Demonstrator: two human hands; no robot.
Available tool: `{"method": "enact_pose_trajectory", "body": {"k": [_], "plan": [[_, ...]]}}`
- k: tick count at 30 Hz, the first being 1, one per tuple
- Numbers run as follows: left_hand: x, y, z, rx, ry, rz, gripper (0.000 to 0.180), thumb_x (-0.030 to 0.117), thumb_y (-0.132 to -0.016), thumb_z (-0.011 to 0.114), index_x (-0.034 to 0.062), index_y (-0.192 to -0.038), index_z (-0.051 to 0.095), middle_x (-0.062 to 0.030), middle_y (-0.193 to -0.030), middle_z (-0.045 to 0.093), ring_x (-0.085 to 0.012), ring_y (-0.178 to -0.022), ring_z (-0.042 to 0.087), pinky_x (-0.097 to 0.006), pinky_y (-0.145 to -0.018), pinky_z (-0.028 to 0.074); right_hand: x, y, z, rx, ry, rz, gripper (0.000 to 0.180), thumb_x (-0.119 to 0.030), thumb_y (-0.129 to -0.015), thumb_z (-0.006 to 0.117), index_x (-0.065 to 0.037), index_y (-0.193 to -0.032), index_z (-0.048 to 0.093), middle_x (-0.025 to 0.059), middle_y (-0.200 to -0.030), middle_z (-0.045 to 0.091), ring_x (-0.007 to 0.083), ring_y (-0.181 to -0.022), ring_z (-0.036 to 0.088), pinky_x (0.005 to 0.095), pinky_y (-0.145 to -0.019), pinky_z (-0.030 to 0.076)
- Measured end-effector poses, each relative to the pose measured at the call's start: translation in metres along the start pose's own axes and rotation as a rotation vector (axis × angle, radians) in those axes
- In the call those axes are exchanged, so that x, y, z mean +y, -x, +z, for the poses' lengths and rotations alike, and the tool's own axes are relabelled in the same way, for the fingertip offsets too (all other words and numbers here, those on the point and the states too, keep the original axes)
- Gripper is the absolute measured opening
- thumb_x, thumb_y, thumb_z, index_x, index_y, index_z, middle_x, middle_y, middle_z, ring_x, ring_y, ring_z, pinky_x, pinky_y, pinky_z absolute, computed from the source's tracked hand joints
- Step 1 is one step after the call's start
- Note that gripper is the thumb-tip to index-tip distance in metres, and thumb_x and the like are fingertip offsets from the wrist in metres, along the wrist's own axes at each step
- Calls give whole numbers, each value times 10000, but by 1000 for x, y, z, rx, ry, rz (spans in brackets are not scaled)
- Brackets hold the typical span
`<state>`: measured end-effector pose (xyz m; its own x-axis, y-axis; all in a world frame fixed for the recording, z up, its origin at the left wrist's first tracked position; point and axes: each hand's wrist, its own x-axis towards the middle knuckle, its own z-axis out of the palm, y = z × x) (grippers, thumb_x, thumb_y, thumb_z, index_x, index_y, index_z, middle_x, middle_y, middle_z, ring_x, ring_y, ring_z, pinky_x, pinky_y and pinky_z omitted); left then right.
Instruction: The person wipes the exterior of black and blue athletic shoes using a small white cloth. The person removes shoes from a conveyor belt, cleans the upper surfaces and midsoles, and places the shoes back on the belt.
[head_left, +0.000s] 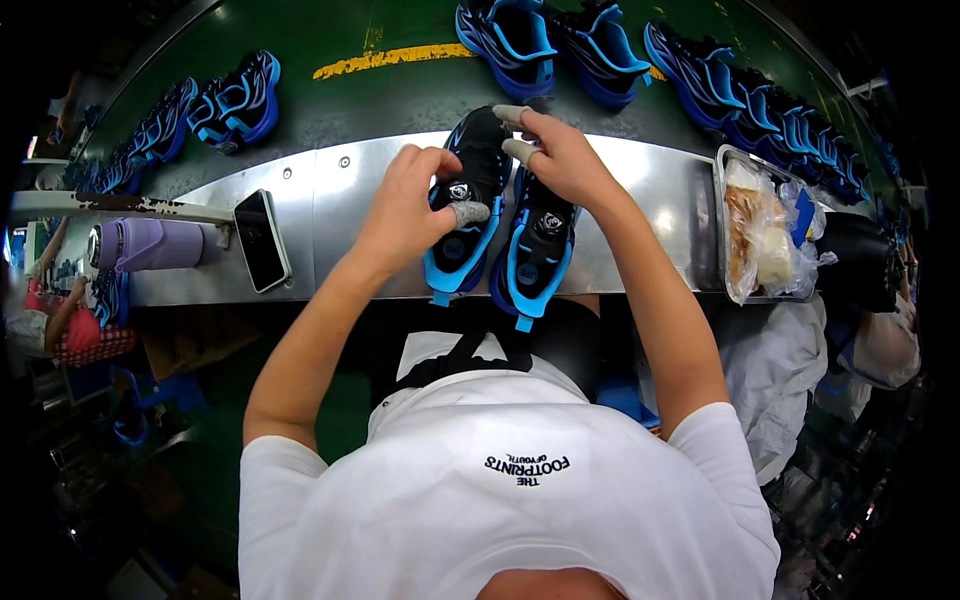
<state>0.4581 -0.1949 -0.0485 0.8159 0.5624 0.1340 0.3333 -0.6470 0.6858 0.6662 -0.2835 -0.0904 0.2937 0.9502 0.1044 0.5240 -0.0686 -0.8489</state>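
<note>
Two black sneakers with bright blue trim stand side by side in front of me, heels toward me. The left sneaker (462, 250) has a round dial on its tongue. My left hand (410, 205) is bent around that dial, the thumb in a pale finger cot on its near side and the forefinger on its far side. At the front of the same shoe, my right hand (565, 160) grips its edge with two cot-covered fingertips. Just below that hand is the right sneaker (538, 250), touched by neither hand as far as I can see.
A metal ledge (330, 210) edges the green conveyor belt (340, 105), where more sneakers (508, 45) stand at the back and both sides. A phone (262, 240) and a purple bottle (160, 244) lie at left. The tray of plastic-wrapped items (765, 235) sits at right.
</note>
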Motion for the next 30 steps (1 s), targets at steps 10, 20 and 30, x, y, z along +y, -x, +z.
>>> {"method": "enact_pose_trajectory", "body": {"k": [10,20,30], "plan": [[-1,4,4,-36,129,-109,448,-4,-744,634,54,-1188,617,3,-975,541,-117,-823,449,-245,-784,397,19,-31,29,92,245,-21,449,-251,-834,696,-145,-1262,615,175,-1060,525,320,-1008,532,374,-904,448],[-7,-2,-2,-205,170,2,460,47,-731,699,46,-1184,619,-6,-997,573,-117,-856,474,-251,-794,395,29,-34,31,117,169,7,406,-236,-816,715,-138,-1205,648,165,-1048,521,318,-984,538,362,-897,453],[-20,-12,-13,-426,503,-70,468,111,-760,737,56,-1207,611,-19,-1036,587,-134,-932,516,-272,-839,403,19,-38,37,143,177,9,409,-232,-795,729,-123,-1183,659,165,-1049,526,317,-983,541,372,-903,458]]}}
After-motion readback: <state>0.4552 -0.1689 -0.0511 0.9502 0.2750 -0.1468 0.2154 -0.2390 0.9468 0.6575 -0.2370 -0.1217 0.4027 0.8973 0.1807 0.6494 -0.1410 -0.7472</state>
